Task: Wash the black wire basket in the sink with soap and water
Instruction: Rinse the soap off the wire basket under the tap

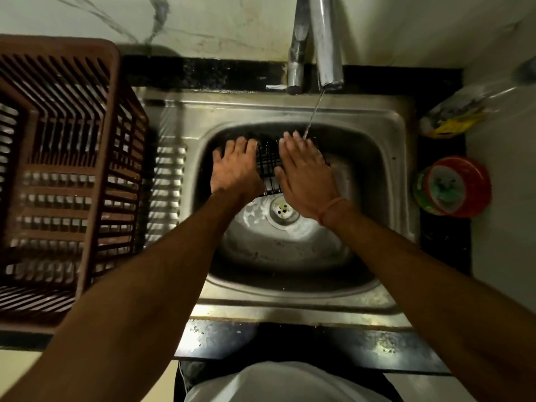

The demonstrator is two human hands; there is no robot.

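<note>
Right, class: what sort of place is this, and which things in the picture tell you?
Probably a home kitchen: a steel sink set in a dark counter, a tap running water onto a black wire basket, and a brown plastic crate beside it.

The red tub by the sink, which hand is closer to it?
The right hand. It rests on the black wire basket on the side toward the red tub, though well apart from it. The left hand lies on the basket's far side, farther away.
</note>
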